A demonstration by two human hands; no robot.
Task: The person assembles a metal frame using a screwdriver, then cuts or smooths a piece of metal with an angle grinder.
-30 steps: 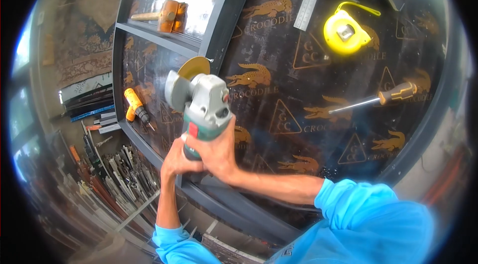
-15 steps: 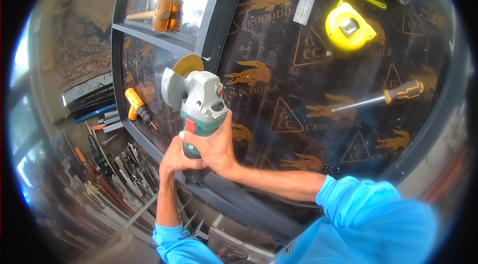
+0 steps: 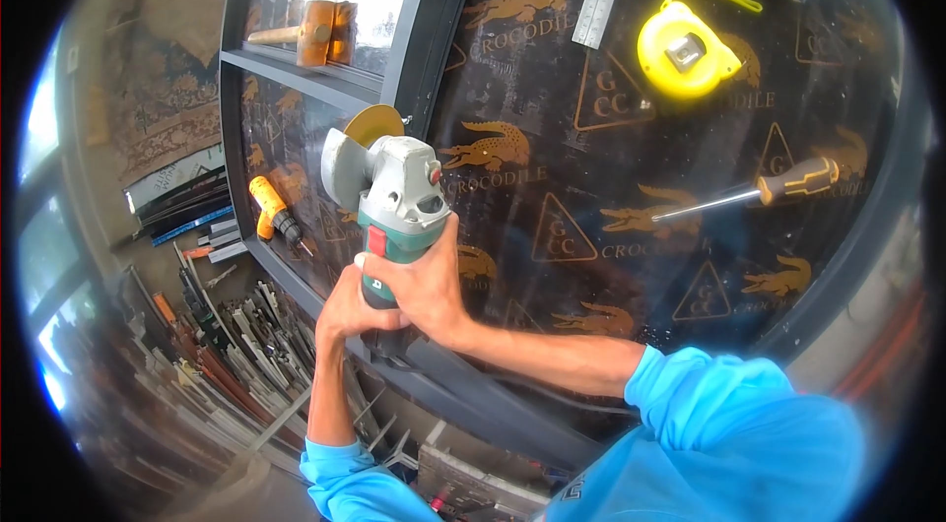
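Observation:
Both my hands grip an angle grinder point(image 3: 402, 192) with a grey metal head, green body and red switch. My right hand point(image 3: 426, 281) wraps round its body from the right. Closed round the lower body from the left is my left hand point(image 3: 357, 305), its thumb by the red switch. The thin brownish disc point(image 3: 377, 124), partly behind the guard point(image 3: 343, 167), has its edge right at a small screw point(image 3: 406, 119) on the dark grey metal frame point(image 3: 404, 79). Whether the disc spins I cannot tell.
A mallet point(image 3: 315, 32) and a yellow-orange drill point(image 3: 274, 212) lie left. On the dark printed board point(image 3: 552, 276) are a yellow tape measure point(image 3: 685, 51), a screwdriver point(image 3: 788, 183) and a metal ruler point(image 3: 597, 0). Many metal lengths point(image 3: 236, 345) stand below left.
The grinder's disc has shifted slightly right and now overlaps the screw in view. Both hands keep their grip. The whole scene has shifted a little left.

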